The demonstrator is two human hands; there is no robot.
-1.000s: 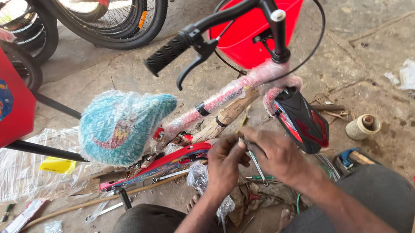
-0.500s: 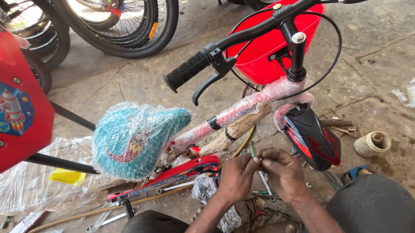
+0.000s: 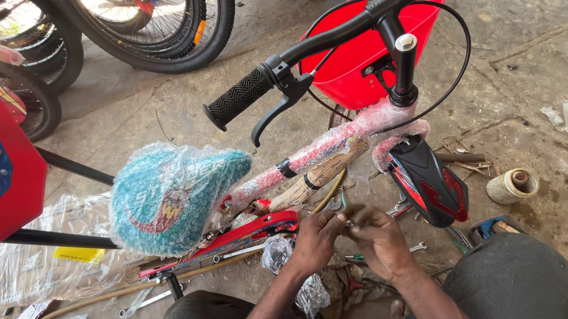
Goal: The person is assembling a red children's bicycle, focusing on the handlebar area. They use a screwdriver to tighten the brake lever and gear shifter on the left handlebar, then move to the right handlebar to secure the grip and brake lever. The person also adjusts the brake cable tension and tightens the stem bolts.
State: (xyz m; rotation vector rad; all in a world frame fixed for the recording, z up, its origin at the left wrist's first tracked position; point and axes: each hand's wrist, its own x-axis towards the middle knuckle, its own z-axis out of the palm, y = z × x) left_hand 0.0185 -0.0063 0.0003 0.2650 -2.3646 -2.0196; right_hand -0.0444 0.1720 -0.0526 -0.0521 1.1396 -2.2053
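A small red bicycle [image 3: 334, 144], frame and teal saddle [image 3: 171, 196] bubble-wrapped, stands on concrete; below its frame, left hand [image 3: 316, 241] and right hand [image 3: 380, 238] meet, fingertips pinching something small, possibly a cable [image 3: 345, 204].

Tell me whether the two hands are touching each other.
Touching. The head view shows the left hand and right hand pressed together at the fingertips, no gap between them, just below the wrapped bicycle frame.
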